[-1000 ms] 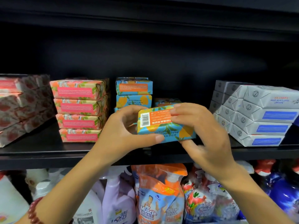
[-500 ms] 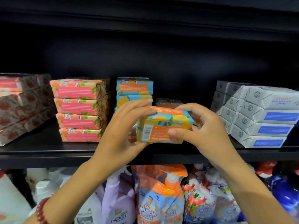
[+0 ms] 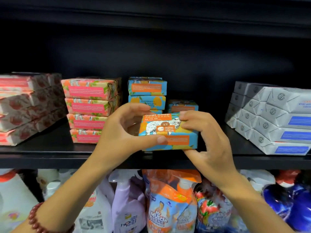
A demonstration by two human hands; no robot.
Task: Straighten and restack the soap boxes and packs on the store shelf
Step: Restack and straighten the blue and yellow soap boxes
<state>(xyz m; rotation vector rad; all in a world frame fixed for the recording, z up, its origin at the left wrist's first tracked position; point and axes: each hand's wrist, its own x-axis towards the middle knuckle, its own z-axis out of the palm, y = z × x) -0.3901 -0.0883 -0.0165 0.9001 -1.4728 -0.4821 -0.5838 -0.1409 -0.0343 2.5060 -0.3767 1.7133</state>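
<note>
- Holding a blue-and-orange soap box point(image 3: 168, 132) in both hands, a person has it just above the front edge of the black shelf point(image 3: 50, 158), near its middle.
- Its upper face reads "Goat Soap" above a speckled goat picture and an orange tag reading "Sulfur". The smaller print is too small to read.
- The left hand point(image 3: 121, 132) grips the box's left end, with the thumb pressed on the front face and the fingers curled over the top.
- The right hand point(image 3: 207, 140) grips the right end, with the fingers curled over the top edge and the thumb underneath.
- Behind the box is a stack of matching blue boxes point(image 3: 147, 93), with a single blue box point(image 3: 183, 105) just beside it.
- Toward the shelf's left edge are four stacked pink-and-orange packs point(image 3: 89, 110), then red-and-white packs point(image 3: 25, 106).
- Toward the right edge, grey-white packs point(image 3: 272, 118) with blue labels lie stacked in steps.
- Below the shelf, an orange refill pouch point(image 3: 168, 207) reads "Mr Muscle".
</note>
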